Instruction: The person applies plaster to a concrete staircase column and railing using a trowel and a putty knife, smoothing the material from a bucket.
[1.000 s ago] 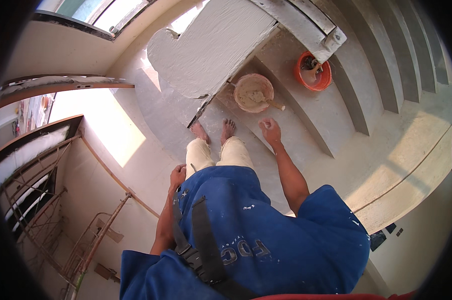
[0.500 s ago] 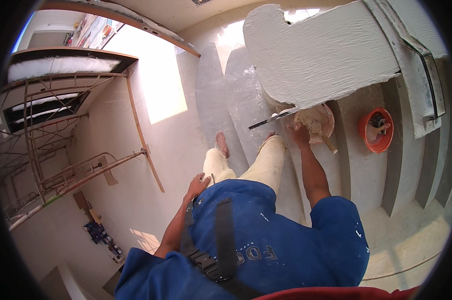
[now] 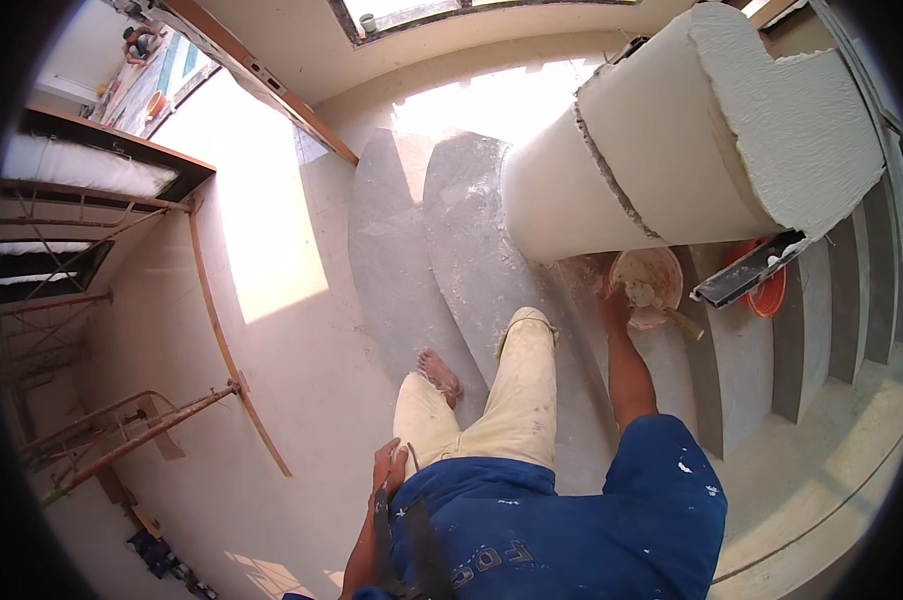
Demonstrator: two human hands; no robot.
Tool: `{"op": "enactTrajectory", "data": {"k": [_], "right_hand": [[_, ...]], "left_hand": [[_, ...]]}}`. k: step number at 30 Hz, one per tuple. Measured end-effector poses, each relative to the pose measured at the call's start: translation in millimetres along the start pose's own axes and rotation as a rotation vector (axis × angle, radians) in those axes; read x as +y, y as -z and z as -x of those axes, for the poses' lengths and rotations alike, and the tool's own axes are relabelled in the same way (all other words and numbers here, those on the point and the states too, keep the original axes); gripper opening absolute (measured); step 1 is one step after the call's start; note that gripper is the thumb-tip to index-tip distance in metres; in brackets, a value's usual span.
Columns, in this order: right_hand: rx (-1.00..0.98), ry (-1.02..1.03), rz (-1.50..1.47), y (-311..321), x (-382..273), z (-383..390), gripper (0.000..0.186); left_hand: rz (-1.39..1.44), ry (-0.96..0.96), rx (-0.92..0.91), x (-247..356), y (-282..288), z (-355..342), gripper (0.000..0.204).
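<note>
My right hand [image 3: 615, 305] is at the left rim of a pale bucket [image 3: 671, 275] of grey-white mix on the stairs; its fingertips are indistinct. A tool with a wooden handle [image 3: 685, 322] sticks out of the mix. A red bucket [image 3: 767, 298] sits to its right, partly hidden by a dark straight edge strip [image 3: 736, 280] on a white plastered structure [image 3: 639, 165] overhanging the steps. My left hand [image 3: 389, 465] rests low at my left thigh, fingers curled against the cream trousers [image 3: 501, 410]; what they hold, if anything, is hidden.
Curved grey steps [image 3: 801, 385] run along the right; broad rounded treads [image 3: 391, 250] lie under and ahead of my bare foot. Rusty scaffolding [image 3: 141, 440] stands on the left. A co-worker [image 3: 138, 45] crouches far off at upper left, near an orange bucket [image 3: 155, 105].
The view has swung, showing more of the structure's smooth side. My right hand has reached forward to the pale bucket, and my legs have shifted. My left hand stays by my thigh.
</note>
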State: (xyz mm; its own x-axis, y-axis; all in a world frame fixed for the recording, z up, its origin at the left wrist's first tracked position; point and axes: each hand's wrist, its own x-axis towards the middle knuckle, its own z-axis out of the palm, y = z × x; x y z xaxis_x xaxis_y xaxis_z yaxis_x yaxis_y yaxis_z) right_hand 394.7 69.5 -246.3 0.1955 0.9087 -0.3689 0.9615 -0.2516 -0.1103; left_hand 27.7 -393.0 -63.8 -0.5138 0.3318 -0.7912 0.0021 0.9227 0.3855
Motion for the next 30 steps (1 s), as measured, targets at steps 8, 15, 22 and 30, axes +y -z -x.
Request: {"op": "enactTrajectory", "data": {"k": [8, 15, 22, 30], "right_hand": [[0.286, -0.032, 0.227, -15.5, 1.9, 15.4, 0.059], [0.358, -0.382, -0.293, 63.9, -2.4, 41.8, 0.063], [0.622, -0.401, -0.637, 70.5, -51.0, 149.8, 0.067], [0.505, -0.667, -0.835, -10.1, -110.4, 198.0, 0.059]], "left_hand": [[0.093, 0.028, -0.089, -100.8, 57.1, -13.3, 0.049], [0.071, 0.019, -0.145, -97.8, 103.8, -34.4, 0.042], [-0.221, -0.243, -0.168, -56.9, 162.8, -90.9, 0.03], [-0.521, -0.36, -0.201, 26.2, 212.3, -178.8, 0.019]]}}
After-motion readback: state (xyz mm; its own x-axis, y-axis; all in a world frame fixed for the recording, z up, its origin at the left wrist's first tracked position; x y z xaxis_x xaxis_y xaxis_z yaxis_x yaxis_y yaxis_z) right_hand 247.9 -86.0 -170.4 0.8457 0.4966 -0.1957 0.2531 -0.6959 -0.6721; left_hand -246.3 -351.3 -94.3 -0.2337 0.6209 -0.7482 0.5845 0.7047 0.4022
